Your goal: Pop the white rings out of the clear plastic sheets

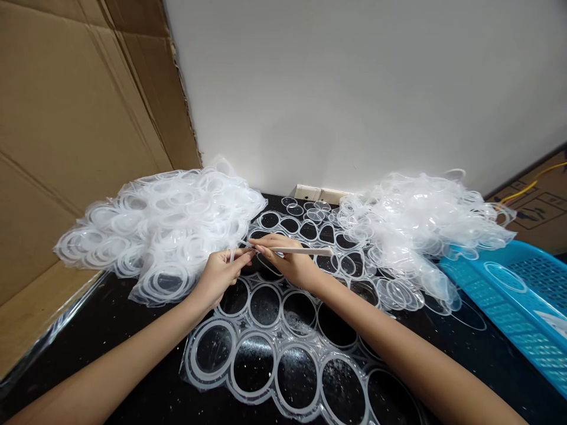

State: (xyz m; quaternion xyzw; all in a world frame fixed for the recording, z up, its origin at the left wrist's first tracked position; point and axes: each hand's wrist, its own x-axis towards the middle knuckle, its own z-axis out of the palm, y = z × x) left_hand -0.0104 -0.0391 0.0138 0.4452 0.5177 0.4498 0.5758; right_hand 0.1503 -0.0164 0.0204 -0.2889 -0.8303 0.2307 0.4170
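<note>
My right hand [283, 260] grips a slim tool with a long pale handle [310, 251]. Its thin tip points left, beside the fingers of my left hand; I cannot make out the kind of tool. A thin translucent white ring [232, 254] is pinched between the thumb and fingers of my left hand [225, 273], partly hidden by them. Both hands are close together over a clear plastic sheet [279, 336] with rows of white-edged round holes, lying flat on the black tabletop [146, 354]. My hands and forearms cover part of the sheet.
A heap of translucent ring pieces [177, 218] lies at the left, another heap of rings [407, 218] at the right. A blue plastic basket [491, 277] stands far right. Cardboard [80, 106] rises at the left; a white wall [354, 88] and power sockets [308, 193] are behind.
</note>
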